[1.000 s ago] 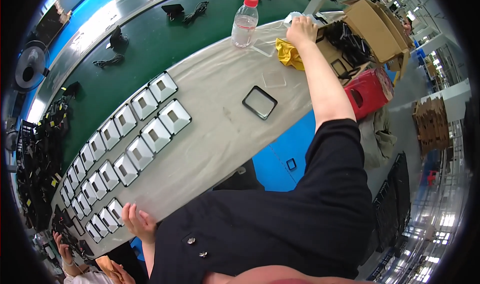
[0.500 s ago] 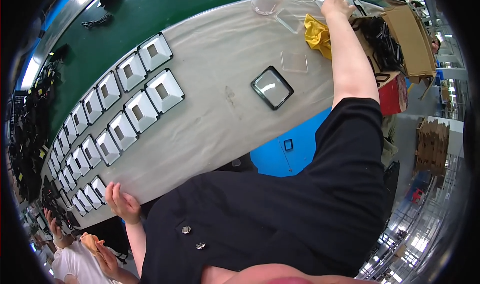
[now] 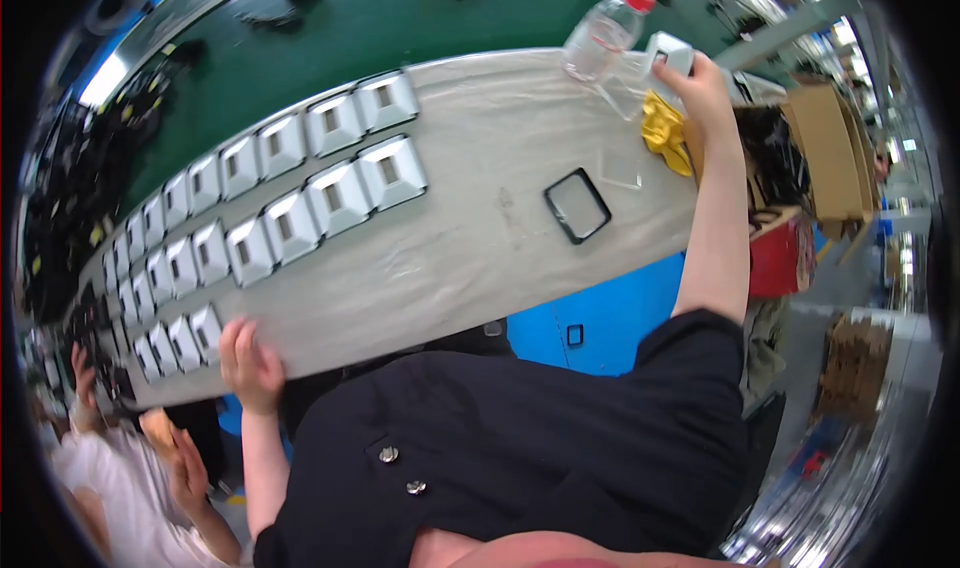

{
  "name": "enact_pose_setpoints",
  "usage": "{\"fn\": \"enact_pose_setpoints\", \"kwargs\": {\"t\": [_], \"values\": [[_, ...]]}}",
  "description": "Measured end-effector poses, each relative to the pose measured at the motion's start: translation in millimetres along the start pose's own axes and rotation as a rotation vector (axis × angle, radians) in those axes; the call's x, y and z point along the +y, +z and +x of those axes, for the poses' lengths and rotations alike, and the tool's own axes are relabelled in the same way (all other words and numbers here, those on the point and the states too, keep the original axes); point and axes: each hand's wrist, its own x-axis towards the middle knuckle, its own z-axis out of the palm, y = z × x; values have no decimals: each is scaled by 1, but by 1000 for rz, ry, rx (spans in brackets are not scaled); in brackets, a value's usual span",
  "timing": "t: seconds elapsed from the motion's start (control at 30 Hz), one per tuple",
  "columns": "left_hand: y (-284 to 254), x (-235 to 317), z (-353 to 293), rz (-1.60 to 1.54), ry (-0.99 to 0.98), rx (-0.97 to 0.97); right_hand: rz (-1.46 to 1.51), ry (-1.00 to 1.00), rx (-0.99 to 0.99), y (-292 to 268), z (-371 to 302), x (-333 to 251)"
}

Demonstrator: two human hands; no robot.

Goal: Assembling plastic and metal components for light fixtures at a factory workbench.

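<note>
At the lower left my left hand (image 3: 250, 366) rests, fingers loosely bent and holding nothing I can see, just beside the shortest row of white housings (image 3: 290, 223), which fill the left of the frame in three rows. Right of centre lie a black rectangular frame (image 3: 559, 218), a clear pane (image 3: 622, 171) and a crumpled yellow cloth (image 3: 662, 133), the cloth next to my right forearm, which cuts across that end. At the upper right my right hand (image 3: 702, 88) is clamped on a small white housing (image 3: 670, 52), near a red-capped bottle (image 3: 603, 40); a cardboard carton (image 3: 828, 153) stands farther right.

Half a second ago only a pale bit of that piece showed past my fingers; now its face is visible, and the bottle's cap is back in view.

The grey bench (image 3: 480, 253) is slightly wrinkled and smudged. A blue patch of floor (image 3: 630, 313) shows below it; a green surface (image 3: 330, 48) runs along the top.
</note>
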Motion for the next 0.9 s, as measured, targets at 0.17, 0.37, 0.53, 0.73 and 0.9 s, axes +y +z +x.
{"fn": "enact_pose_setpoints", "kwargs": {"t": [0.17,0.37,0.53,0.73,0.9], "values": [[-5,55,74,-1481,-469,-172,943,-83,-850,130,-121,-146],[-38,57,105,-2228,-664,-568,1018,-154,-939,212,-194,-253],[-68,15,65,-1954,-642,-405,239,-814,-419,246,-232,-296],[-103,-19,34,-2191,-614,-161,211,-1033,-517,290,-262,-342],[-110,-48,7,-2281,-378,-41,300,-1057,-621,314,-269,-362]]}}
